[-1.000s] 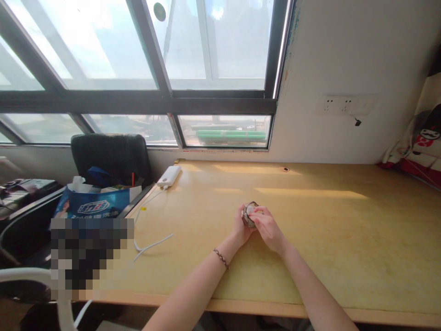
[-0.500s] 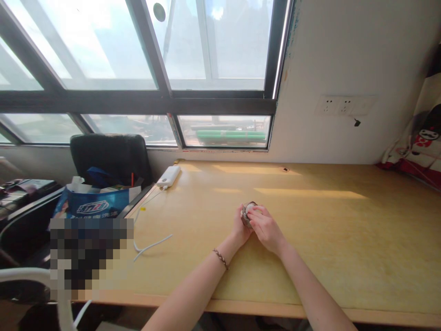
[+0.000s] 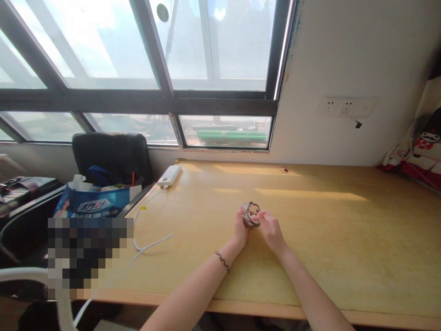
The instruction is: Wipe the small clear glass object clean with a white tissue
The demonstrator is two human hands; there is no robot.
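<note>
A small round brown-and-white object point(image 3: 251, 212), with a crinkled-looking rim and a hollow top, is held above the wooden desk. My left hand point(image 3: 241, 227) is closed around its left side and underside. The fingers of my right hand point(image 3: 271, 231) are drawn together at the object's right rim, their tips reaching over the opening. Whatever is between those fingertips is too small to make out. A braided bracelet point(image 3: 221, 260) circles my left wrist.
On the desk point(image 3: 344, 243), a white power bank point(image 3: 169, 175) lies at the back left, with a white cable point(image 3: 155, 244) nearby. A blue bag point(image 3: 99, 202) and a black chair point(image 3: 112, 154) stand left of the desk. A printed cloth item point(image 3: 418, 142) sits at the right.
My right hand has shifted slightly right and drawn back from over the object's top, so its hollow opening now shows. My left hand still holds it in about the same place.
</note>
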